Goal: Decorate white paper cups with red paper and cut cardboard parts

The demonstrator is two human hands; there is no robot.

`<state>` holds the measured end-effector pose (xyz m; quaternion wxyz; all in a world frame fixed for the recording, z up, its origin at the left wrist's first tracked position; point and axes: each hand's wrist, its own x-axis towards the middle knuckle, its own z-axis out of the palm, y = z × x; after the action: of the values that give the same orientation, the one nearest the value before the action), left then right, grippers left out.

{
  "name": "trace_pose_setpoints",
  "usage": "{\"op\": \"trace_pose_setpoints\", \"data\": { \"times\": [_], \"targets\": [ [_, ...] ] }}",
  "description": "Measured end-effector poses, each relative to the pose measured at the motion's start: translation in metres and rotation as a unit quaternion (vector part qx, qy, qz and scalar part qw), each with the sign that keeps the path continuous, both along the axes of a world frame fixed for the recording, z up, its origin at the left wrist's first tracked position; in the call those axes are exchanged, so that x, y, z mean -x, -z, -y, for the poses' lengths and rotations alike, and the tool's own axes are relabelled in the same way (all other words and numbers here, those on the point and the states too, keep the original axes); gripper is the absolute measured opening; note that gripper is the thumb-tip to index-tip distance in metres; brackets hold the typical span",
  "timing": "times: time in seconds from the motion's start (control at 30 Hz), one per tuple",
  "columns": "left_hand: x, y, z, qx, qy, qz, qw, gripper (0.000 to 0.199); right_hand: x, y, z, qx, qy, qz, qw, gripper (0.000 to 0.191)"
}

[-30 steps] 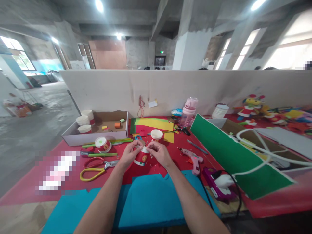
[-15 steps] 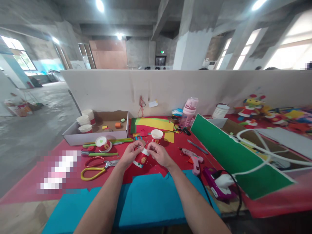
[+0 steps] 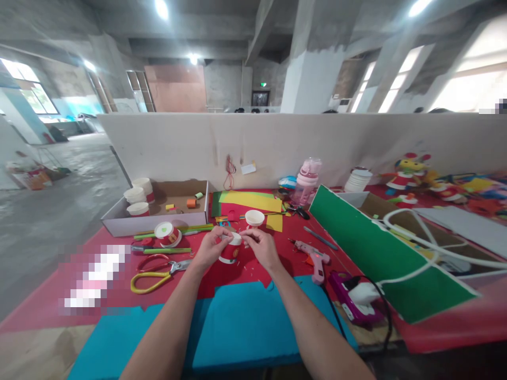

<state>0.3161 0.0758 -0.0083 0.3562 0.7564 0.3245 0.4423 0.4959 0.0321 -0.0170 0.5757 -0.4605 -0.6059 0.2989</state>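
Observation:
A red-and-white paper cup is upside down in front of me, its wide rim low and its white base up. My left hand is closed at the cup's upper left edge, thumb and fingertips pinched against it. On the other side, my right hand makes a pinch just by the cup's top; whatever is between its fingertips is too small to make out. Right behind my hands stands another paper cup, its mouth upward. To the left lie scissors with red and yellow handles.
A pink glue gun lies right of my hands, near a purple power strip. A green-sided box flanks the right. At left stand a shallow cardboard box with cups and a decorated cup. Blue foam lies nearest me.
The held cup has turned from a tilt to upright on its rim, its print swinging rightward. My right hand has shifted slightly up, its fingertips staying near the cup's top.

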Motion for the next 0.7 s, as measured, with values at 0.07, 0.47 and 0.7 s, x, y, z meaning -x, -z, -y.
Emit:
{"op": "trace_pose_setpoints", "data": {
  "times": [0.07, 0.47, 0.7],
  "targets": [
    [0.000, 0.000, 0.000, -0.012, 0.007, -0.009, 1.000, 0.013, 0.000, 0.001, 0.001, -0.020, 0.019, 0.033, 0.999, 0.018],
    [-0.003, -0.002, 0.004, -0.008, 0.051, -0.003, 0.999, 0.013, 0.005, -0.008, 0.007, -0.005, -0.032, 0.056, 0.998, 0.011],
    [-0.003, -0.004, 0.005, 0.007, 0.075, 0.006, 0.997, 0.014, 0.002, -0.010, 0.007, 0.003, -0.090, 0.064, 0.994, 0.011]
  ]
}}
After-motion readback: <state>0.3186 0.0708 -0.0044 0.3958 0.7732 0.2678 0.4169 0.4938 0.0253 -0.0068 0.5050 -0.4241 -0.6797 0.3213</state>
